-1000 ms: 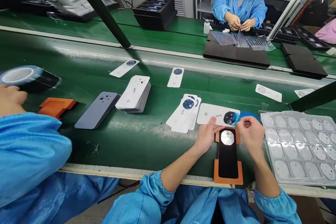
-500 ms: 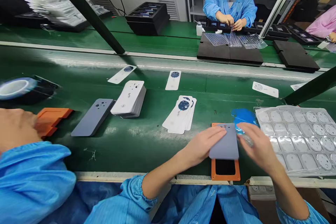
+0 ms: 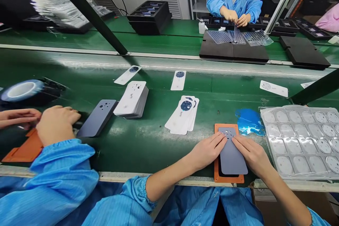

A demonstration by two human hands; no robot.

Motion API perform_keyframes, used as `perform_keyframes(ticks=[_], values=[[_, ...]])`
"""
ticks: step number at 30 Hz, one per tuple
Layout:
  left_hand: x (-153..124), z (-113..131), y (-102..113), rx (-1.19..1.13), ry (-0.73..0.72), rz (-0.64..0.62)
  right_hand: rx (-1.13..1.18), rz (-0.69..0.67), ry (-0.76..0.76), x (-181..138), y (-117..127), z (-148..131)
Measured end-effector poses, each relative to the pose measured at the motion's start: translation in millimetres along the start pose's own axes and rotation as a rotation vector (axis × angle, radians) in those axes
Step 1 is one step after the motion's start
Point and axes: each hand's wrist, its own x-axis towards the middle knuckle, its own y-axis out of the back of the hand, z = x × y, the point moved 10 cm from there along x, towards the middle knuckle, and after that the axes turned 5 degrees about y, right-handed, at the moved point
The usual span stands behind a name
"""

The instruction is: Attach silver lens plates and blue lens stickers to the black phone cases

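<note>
Left hand (image 3: 208,150) and right hand (image 3: 251,153) press flat, fingers extended, on a grey cover (image 3: 233,157) set on an orange jig (image 3: 227,179) (blue film (image 3: 249,122) just beside) on the green surface (image 3: 148,144)

Tabletop (image 3: 148,144): green, long, a little dusty.
Near edge: orange jig (image 3: 217,178) lay left of clear tray (image 3: 267,137); blue film (image 3: 249,122) lay behind.
Middle: fanned white cards (image 3: 182,114), white stack (image 3: 131,99), grey cover (image 3: 97,118).
</note>
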Motion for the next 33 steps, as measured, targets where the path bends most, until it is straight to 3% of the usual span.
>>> perform_keyframes(ticks=[8,11,17,21,29,33], values=[[-5,-4,-18,0.004,0.051,-0.239,0.002,-0.272,0.018,4,-31,-8],[-8,-2,-19,0.011,0.045,-0.248,-0.008,-0.310,0.016,0,-33,-12],[-16,5,-15,0.107,0.025,-0.092,-0.011,-0.312,0.007,-11,-29,-17],[-17,9,-14,0.158,-0.002,-0.061,0.006,-0.326,0.001,-13,-30,-19],[-14,11,-18,0.058,0.017,-0.196,-0.012,-0.330,-0.007,-14,-33,-21],[-14,-7,-11,-0.199,0.061,-0.299,0.043,-0.181,0.006,-11,-19,-18]])
